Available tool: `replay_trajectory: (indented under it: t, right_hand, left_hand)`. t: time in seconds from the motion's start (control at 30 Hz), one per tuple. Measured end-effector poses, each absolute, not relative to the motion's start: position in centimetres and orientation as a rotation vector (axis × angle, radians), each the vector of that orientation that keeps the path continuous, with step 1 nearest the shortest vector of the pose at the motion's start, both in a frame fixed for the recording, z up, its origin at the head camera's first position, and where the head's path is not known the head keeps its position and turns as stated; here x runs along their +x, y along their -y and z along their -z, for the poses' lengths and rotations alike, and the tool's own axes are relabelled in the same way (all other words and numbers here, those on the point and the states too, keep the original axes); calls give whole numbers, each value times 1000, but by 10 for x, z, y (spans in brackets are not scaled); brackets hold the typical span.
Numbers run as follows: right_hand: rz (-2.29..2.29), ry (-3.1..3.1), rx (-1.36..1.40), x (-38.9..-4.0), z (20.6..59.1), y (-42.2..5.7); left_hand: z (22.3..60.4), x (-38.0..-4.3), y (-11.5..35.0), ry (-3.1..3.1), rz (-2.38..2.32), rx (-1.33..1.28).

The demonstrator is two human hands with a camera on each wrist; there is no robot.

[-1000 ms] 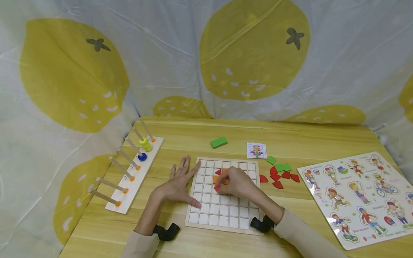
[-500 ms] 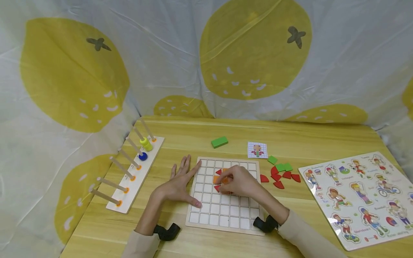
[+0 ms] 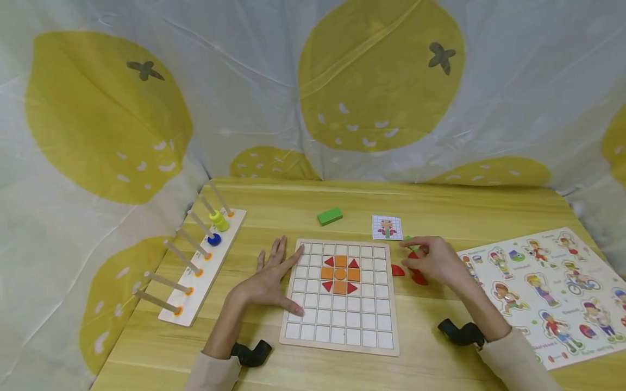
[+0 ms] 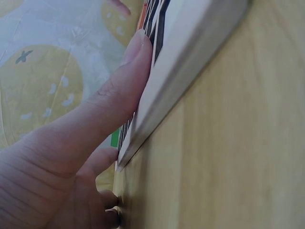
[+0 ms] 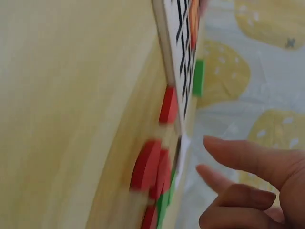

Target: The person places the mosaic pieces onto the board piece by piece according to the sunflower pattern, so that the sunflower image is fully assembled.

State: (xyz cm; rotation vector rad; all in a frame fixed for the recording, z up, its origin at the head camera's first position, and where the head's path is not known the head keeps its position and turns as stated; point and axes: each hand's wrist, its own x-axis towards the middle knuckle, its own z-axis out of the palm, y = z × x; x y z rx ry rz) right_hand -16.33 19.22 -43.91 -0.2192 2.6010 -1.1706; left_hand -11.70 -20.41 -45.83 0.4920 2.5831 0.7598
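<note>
My left hand [image 3: 266, 282] is spread at the left side of a wooden grid board [image 3: 337, 347], with thumb and index finger on its edge. In the left wrist view the thumb [image 4: 112, 90] presses along the rim. On the grid, orange squares [image 3: 340, 261] surround an orange round piece [image 3: 340, 274], with red triangular pieces [image 3: 352, 288] at the corners. My right hand [image 3: 437, 260] hovers over loose red pieces [image 5: 145, 164] and green squares [image 5: 163, 205], partly hiding them. Its thumb and index finger are apart, with nothing between them.
A small pattern card [image 3: 387, 227] lies behind the board, beside a green block [image 3: 330, 216]. On the left stands a peg rack [image 3: 215, 259] with yellow and blue rings. A sports picture puzzle [image 3: 523, 271] lies at the right, partly under my right forearm.
My right hand has let go of a red piece on the grid and moved right to the loose pieces. The orange and red pattern is now uncovered. My left hand stays put.
</note>
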Motion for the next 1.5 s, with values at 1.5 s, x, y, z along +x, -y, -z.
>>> replay_trajectory:
  t: [1.5]
  right_hand:
    - [1070, -2597, -233, -180, 438, -195]
  left_hand:
    - [461, -118, 203, -2576, -775, 492]
